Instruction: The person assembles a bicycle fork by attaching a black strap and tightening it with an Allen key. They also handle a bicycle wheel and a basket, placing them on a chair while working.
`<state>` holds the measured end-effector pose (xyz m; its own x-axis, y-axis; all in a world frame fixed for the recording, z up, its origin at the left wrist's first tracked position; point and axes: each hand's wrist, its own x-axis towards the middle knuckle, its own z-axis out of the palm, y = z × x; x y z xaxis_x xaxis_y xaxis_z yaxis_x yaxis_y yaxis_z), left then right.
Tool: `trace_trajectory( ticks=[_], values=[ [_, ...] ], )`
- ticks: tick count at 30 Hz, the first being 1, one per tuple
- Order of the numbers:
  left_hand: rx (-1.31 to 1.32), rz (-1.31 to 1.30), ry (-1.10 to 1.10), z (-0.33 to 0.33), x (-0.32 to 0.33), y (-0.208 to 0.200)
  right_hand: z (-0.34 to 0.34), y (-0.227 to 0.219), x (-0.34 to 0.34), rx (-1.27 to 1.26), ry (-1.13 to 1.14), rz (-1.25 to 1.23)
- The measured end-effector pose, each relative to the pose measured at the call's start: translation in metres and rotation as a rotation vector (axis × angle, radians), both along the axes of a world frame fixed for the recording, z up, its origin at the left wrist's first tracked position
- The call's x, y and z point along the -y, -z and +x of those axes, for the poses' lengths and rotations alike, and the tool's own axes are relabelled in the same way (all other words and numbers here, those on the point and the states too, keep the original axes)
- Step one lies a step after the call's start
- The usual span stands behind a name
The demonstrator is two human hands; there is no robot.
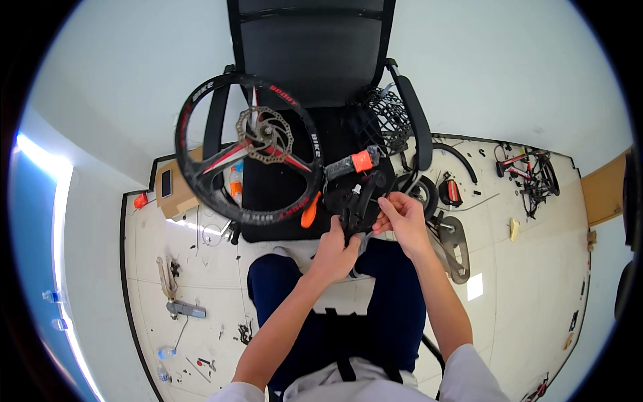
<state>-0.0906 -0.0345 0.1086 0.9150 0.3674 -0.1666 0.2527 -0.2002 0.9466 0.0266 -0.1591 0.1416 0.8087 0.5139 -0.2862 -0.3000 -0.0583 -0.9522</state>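
Both hands grip a black bicycle part (358, 201) above the knees: left hand (333, 251) closed on its lower edge, right hand (400, 213) pinching its right side. Just behind, an office chair (315, 60) carries a 3-spoke wheel (248, 149), an orange-handled screwdriver (309, 211) and a wire basket (388, 120), crowding the hands.

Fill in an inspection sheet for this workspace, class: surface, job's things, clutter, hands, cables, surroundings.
Surface: tiled floor, scattered with parts.
Job's things: black part held over the chair; wheel with disc leans on the chair.
Clutter: hammer, bottle, basket, small bike, orange-handled tool.
Hands: left hand and right hand both grip the black part.
Cables: nothing seen.
Surroundings: white walls.
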Motion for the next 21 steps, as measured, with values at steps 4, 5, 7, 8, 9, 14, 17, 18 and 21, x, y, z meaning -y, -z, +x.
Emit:
trace_trajectory(
  ticks=[4,5,7,8,9,14,17,18,21],
  values=[
    [0.069,-0.004,-0.057,0.070,-0.017,0.071,0.061,0.051,-0.033,0.041,0.076,-0.002],
    [0.039,-0.015,-0.052,0.083,-0.025,0.079,0.075,0.068,-0.040,0.050,0.072,-0.020],
    [-0.086,-0.067,-0.006,0.099,-0.038,0.081,0.094,0.091,-0.052,0.013,0.075,0.027],
    [-0.044,-0.114,-0.029,0.098,-0.039,0.093,0.097,0.096,-0.059,-0.006,0.074,0.054],
    [-0.002,-0.161,-0.053,0.091,-0.037,0.107,0.095,0.098,-0.061,-0.062,0.051,0.083],
    [0.021,-0.259,-0.073,0.091,-0.044,0.119,0.097,0.095,-0.071,-0.019,0.023,0.139],
    [0.085,-0.288,-0.188,0.095,-0.043,0.122,0.091,0.093,-0.066,0.171,0.048,0.099],
    [0.103,-0.297,-0.225,0.096,-0.043,0.121,0.092,0.091,-0.067,0.186,0.118,0.178],
    [0.153,-0.472,-0.334,0.094,-0.048,0.107,0.094,0.083,-0.065,0.239,0.284,0.284]
  ],
)
